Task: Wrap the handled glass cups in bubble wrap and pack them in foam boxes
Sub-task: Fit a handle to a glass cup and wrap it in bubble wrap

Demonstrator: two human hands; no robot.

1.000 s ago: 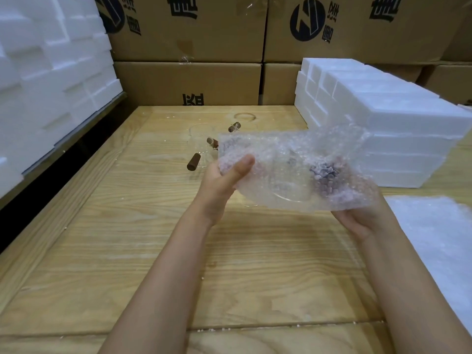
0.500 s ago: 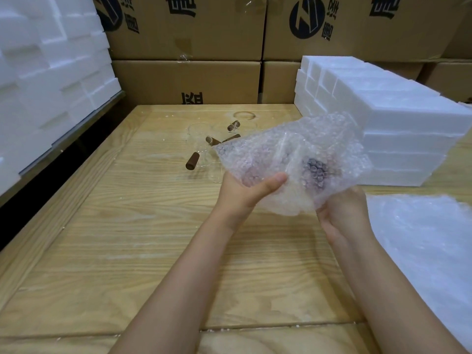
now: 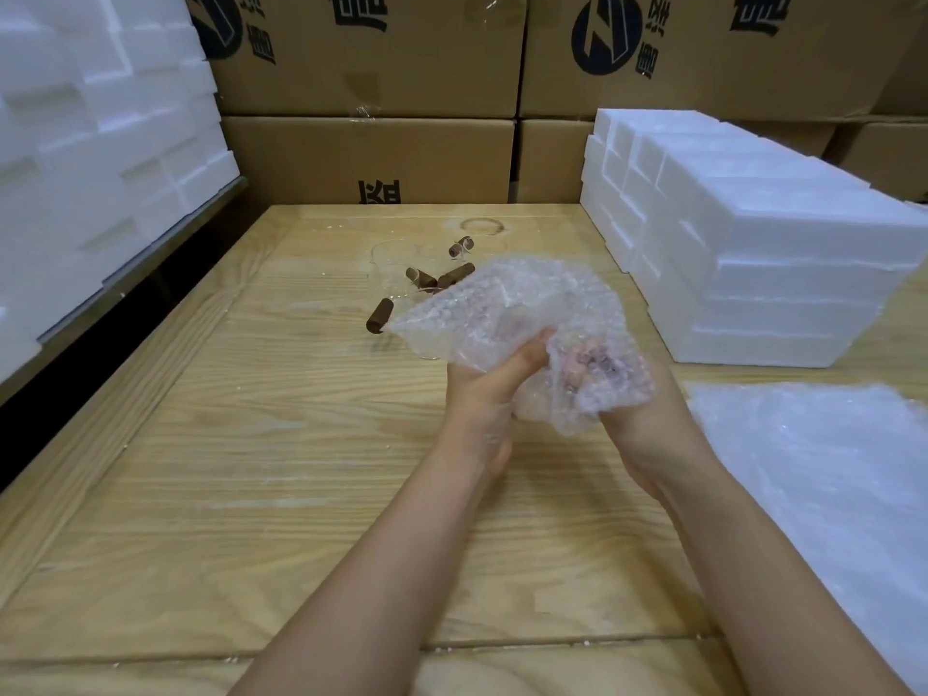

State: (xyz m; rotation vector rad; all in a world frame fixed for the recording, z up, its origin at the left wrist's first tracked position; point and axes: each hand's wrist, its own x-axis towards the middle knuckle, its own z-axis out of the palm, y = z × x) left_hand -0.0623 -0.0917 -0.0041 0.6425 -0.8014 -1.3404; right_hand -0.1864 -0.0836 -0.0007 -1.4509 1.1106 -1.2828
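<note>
A sheet of bubble wrap (image 3: 507,313) is bunched around a glass cup, whose brown handle (image 3: 595,361) shows dimly through the plastic. My left hand (image 3: 489,389) grips the bundle from below left, thumb pressed into the wrap. My right hand (image 3: 638,414) cups it from below right, fingers hidden under the plastic. Behind the bundle, several clear glass cups with brown handles (image 3: 419,278) stand and lie on the wooden table (image 3: 251,444). A stack of white foam boxes (image 3: 753,253) sits at the right.
More bubble wrap sheets (image 3: 823,484) lie at the table's right edge. White foam boxes (image 3: 90,138) are piled high along the left. Printed cardboard cartons (image 3: 371,153) wall off the back. A dark gap (image 3: 75,344) runs beside the table's left edge.
Both hands have drawn together, folding the spread sheet into a tighter bundle around the cup. The bundle has dropped slightly lower and nearer to me.
</note>
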